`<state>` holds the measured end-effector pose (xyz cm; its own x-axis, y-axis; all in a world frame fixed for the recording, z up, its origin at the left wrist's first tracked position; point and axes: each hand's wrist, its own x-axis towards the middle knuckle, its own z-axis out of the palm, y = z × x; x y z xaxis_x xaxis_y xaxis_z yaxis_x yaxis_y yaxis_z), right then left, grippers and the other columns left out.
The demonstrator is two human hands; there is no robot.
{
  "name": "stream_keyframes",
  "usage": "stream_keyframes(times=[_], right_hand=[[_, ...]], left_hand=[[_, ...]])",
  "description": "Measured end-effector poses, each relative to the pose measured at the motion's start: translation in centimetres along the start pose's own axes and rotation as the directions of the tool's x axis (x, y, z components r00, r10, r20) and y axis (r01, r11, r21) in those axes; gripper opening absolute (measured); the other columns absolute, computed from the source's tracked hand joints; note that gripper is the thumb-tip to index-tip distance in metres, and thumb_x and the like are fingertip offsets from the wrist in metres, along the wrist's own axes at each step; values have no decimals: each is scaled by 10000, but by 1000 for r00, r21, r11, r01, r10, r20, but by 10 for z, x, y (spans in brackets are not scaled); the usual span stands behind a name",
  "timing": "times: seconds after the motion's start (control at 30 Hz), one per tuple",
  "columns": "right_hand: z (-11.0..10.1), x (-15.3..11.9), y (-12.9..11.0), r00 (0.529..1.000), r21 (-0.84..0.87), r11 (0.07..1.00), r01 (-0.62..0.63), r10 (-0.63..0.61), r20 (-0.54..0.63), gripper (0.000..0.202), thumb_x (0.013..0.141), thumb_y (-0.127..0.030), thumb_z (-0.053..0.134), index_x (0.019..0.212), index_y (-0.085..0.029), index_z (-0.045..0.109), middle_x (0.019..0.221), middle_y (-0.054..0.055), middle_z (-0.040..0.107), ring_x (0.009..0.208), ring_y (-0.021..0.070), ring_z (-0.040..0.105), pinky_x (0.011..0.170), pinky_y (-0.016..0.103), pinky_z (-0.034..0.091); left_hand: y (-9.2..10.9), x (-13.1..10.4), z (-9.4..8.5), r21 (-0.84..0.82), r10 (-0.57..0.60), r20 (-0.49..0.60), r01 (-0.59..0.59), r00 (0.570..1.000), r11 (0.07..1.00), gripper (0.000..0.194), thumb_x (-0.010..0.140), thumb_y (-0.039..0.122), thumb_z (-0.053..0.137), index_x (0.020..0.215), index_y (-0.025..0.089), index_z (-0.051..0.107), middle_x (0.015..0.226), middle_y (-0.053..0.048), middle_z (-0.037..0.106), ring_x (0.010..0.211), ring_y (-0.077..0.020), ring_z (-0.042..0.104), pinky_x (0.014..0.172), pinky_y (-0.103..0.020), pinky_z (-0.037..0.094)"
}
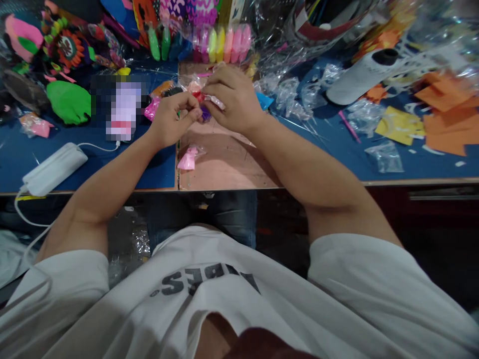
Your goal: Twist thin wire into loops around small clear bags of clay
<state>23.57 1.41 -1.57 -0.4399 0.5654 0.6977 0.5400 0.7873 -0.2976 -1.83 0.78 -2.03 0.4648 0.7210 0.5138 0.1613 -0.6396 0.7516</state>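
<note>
My left hand (174, 117) is closed in a pinch, with thumb and forefinger pressed together; what they hold is too small to make out. Close beside it, my right hand (235, 97) curls its fingers around a small shiny plastic wrapper (217, 102). Between and behind the fingertips lie red and peach pieces in clear plastic (194, 87), partly hidden. A bit of purple (205, 113) shows below the fingertips. Nearer to me, a pink clay piece in clear wrap (188, 158) rests on the wooden board (228, 164).
Several bright clay tubes (224, 45) stand at the back. Left are a phone (125, 107), a white power bank (55, 168) with cable and a green clay shape (69, 102). At right lie a white bottle-shaped object (359, 75), plastic wrappers (385, 155) and orange sheets (449, 129).
</note>
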Motion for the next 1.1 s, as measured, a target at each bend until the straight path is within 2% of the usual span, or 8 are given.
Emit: stream_keyframes(times=[0.17,0.33,0.43,0.63,0.73,0.9,1.03,1.1], right_hand=[[8,3,14,999,18,1000,-19,19,42,582,1125,-864,420,1053,-487,859,1214,66,901,1165,361,739,1178,663,526],[15,-1,18,997,3,1000,-18,17,79,577,1155,-816,412,1089,-448,851,1258,68,908,1180,327,728,1137,625,533],[19,-4,19,995,43,999,-1,-3,98,550,1128,-847,459,1012,-443,815,1191,58,906,1152,338,721,1097,626,562],[26,-6,19,983,-42,995,91,-83,164,601,1189,-763,423,973,-346,799,1184,108,853,1095,331,754,1048,615,593],[23,-7,19,985,-40,991,126,-120,121,639,1238,-694,351,1056,-316,833,1205,126,850,1103,328,765,1024,609,609],[12,-5,23,999,15,999,36,-36,25,681,1215,-754,306,1173,-369,866,1218,130,863,1132,329,782,992,569,635],[4,-3,14,995,52,994,-91,93,-41,486,1153,-702,423,1128,-435,829,1189,114,873,1136,382,807,1038,616,643],[2,-2,3,989,94,987,-134,139,-51,392,1132,-672,467,1186,-449,784,1136,90,877,1050,371,817,998,608,656]], left_hand=[[-3,-1,1,16,48,24,-49,999,999,388,1040,656,884,920,296,809,878,-75,831,845,-276,806,876,-455,642],[-6,-1,4,-97,-37,49,41,998,994,531,989,777,941,892,282,774,866,-83,822,857,-290,838,935,-492,700],[-11,-2,4,-127,-63,65,71,996,989,549,976,788,956,877,284,763,855,-85,828,853,-297,844,925,-496,722],[-18,-2,5,-190,-83,87,98,993,977,494,972,754,969,875,307,784,835,-81,832,799,-299,832,850,-494,735],[-20,0,3,-176,-76,86,90,993,980,480,970,750,971,877,311,802,835,-82,837,799,-305,833,863,-519,739],[-24,5,-3,-175,-59,73,71,996,982,459,948,750,991,892,332,812,861,-68,848,783,-307,834,826,-530,748],[-28,9,-4,-205,-59,19,61,998,977,469,910,763,1011,866,348,797,853,-58,844,783,-317,845,824,-546,752],[-29,10,-4,-194,-53,-38,45,998,980,465,917,770,990,865,351,795,847,-49,843,783,-309,844,837,-549,745]])
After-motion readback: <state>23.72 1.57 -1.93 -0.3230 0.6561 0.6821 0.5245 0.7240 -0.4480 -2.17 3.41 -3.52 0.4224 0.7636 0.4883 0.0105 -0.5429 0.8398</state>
